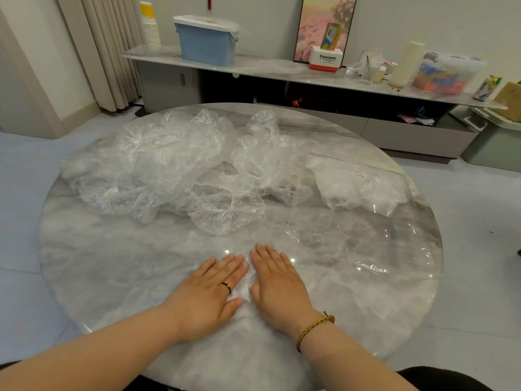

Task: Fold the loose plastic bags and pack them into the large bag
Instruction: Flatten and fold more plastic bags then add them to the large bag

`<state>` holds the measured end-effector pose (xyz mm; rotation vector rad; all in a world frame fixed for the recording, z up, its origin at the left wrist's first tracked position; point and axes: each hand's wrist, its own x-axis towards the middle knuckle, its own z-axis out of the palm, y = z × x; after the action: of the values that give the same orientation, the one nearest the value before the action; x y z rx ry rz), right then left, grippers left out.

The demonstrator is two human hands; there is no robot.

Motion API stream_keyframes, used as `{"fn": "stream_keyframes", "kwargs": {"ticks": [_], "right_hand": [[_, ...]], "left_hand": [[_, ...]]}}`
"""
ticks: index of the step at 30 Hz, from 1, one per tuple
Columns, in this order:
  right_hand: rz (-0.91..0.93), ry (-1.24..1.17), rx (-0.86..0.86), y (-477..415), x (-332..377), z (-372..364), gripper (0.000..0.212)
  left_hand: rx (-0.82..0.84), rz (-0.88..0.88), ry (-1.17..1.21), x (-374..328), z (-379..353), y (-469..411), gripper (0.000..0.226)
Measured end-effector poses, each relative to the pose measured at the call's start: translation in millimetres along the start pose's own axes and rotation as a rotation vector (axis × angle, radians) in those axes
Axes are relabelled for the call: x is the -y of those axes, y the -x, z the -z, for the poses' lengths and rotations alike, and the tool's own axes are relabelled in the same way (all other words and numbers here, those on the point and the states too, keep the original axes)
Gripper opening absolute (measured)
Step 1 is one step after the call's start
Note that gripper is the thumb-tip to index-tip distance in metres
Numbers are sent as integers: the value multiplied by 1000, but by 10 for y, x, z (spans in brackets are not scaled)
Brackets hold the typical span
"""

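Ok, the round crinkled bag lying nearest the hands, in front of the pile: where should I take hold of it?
Probably at the near rim of the round crinkled bag, coming in from the person's side. That edge lies flat and free on the table, while its far side tucks under the pile of loose bags. Both the left hand and right hand are flat, pressing a folded bag.

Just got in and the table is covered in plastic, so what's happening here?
A person is flattening a small folded plastic bag against the round marble table, left hand and right hand pressed palm-down on either side of it. A heap of loose crumpled bags still waits farther back. To the right lies a large clear bag, flat, with a white filled bag behind it.
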<state>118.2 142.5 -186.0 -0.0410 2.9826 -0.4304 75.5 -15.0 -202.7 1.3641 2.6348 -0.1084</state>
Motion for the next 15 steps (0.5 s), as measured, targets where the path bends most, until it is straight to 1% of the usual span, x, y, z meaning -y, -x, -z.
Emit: {"fn": "stream_keyframes", "kwargs": {"ticks": [2,3,4,5,6,7,8,9,10,11,12,13,15], "right_hand": [[6,4,14,-11,-4,19,106],[11,7,23,-14,-3,28,106],[15,9,32,-23,-13,25,106],[19,0,36,-21,-18,34,105],[22,-15,34,-11,-20,36,103],[20,-43,20,0,-17,58,96],[8,-85,-4,13,-14,80,83],[-7,-124,-32,28,-14,111,68],[-26,-163,-75,43,-16,136,60],[-47,-191,-123,63,-16,164,58],[-69,-209,-168,87,-23,188,57],[-91,-220,-193,112,-35,209,55],[-127,-241,-198,162,-67,231,39]], "left_hand": [[16,49,-71,18,42,8,74],[9,74,-92,6,107,-8,83],[-36,58,-58,4,150,-41,100],[-117,46,0,15,107,-80,116],[-74,61,125,15,144,-66,128],[-41,91,260,18,216,-68,136],[-73,126,384,19,265,-73,132],[-146,173,504,26,300,-83,112],[-212,216,559,43,311,-92,83],[-241,280,580,59,351,-95,59],[-250,344,584,65,365,-96,51],[-216,391,578,58,374,-112,54],[-114,467,585,66,409,-153,60]]}}
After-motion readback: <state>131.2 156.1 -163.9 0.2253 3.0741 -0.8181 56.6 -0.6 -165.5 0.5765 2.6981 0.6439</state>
